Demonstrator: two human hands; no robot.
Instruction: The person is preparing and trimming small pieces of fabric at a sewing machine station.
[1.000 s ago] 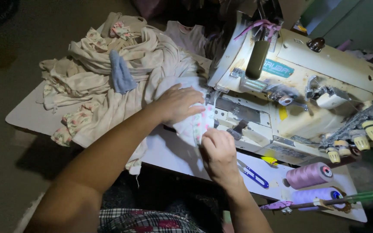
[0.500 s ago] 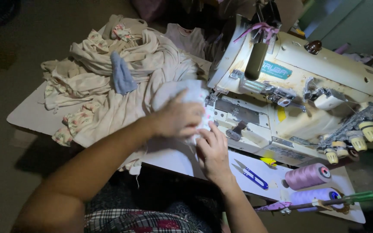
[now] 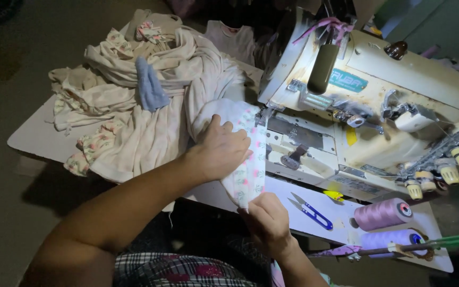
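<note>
The left hand (image 3: 221, 149) is lying palm-down, fingers together and slightly curled, pressing on a white floral-print fabric piece (image 3: 246, 159); the right hand (image 3: 268, 220) is pinching the near end of that same piece between thumb and fingers, knuckles turned up; the fabric piece is lying on the bed of the cream industrial sewing machine (image 3: 378, 106), just left of the needle area, with its printed strip running as a long band from the presser foot (image 3: 264, 114) at the far end down toward the person at the near end, so its long axis is pointing roughly away from the body and slightly left; its far end is sitting at the foot, though whether it is under the foot I cannot tell; to the left a heap of cream garments (image 3: 144, 106) is spreading over the white table (image 3: 33, 141), with a small blue cloth (image 3: 150, 90) lying on top of the heap; near the right hand, blue-handled thread snips (image 3: 309, 210) are lying on the table, points toward the machine; beyond them two lilac thread cones (image 3: 383, 212) are lying on their sides, one nearer than the other, and green-handled scissors (image 3: 436, 244) are resting across the nearer cone
</note>
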